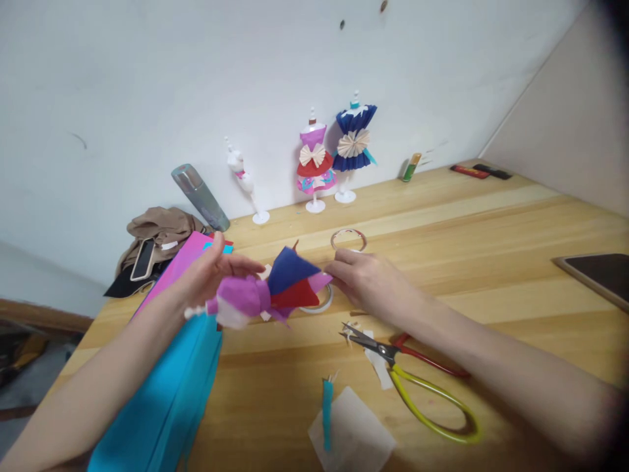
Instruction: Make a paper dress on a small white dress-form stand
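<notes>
A small white dress form in a purple crepe-paper dress (242,296) is tipped on its side above the table, its knobbed neck pointing left. Blue and red paper panels (293,272) fan out from its waist. My left hand (216,265) is behind the dress, thumb and fingers stretched apart; the dress partly covers its palm. At the skirt's pink tip, my right hand (351,275) has its fingers pinched together on the paper. Below that hand, scissors (388,352) with one red and one yellow handle lie with blades parted. Rolls of tape (348,231) rest behind the hands.
Against the wall stand a bare dress form (248,180), two dressed ones (314,164), a thermos (201,196) and a glue stick (411,168). Blue paper sheets (167,393) lie left. White paper (351,429) is in front, a dark tablet (597,275) right.
</notes>
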### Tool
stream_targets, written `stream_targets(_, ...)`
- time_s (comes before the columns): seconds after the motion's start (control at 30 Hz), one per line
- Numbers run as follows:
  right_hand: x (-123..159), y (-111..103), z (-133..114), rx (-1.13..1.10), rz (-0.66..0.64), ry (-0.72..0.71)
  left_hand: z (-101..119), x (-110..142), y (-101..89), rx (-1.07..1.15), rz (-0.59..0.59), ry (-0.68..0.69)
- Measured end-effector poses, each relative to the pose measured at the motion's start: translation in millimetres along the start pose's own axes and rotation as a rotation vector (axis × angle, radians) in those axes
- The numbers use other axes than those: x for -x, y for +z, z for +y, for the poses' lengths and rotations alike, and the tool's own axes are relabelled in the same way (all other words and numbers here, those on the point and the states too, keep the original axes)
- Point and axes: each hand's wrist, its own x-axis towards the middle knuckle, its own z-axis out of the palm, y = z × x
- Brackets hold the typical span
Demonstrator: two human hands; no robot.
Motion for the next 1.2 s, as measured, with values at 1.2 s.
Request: stream_targets(1.2, -26, 15, 12, -1.114, 0.265, 0.396, -34, -60, 112.0, 0.158, 0.122, 0.412)
